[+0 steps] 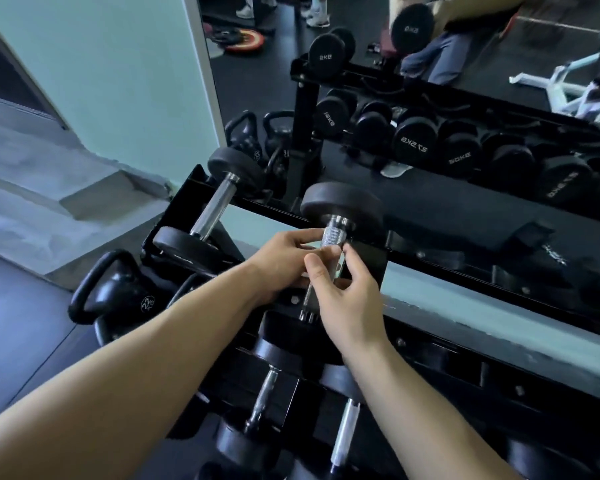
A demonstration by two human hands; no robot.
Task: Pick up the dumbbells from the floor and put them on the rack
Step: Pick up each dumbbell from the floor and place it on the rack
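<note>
Dumbbell (340, 206) lies across the top tier of the rack (420, 258), with its metal handle pointing toward the camera. The left hand (284, 261) curls round the handle from the left. The right hand (347, 299) pinches it between thumb and fingers. A second dumbbell (219, 202) rests nearby to the left, and a kettlebell (118, 292) stands on the floor.

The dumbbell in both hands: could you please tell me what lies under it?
Under the held dumbbell, gripped by the left hand and right hand, lower dumbbells lie on the rack. The hands hide whatever sits beneath its handle.
</note>
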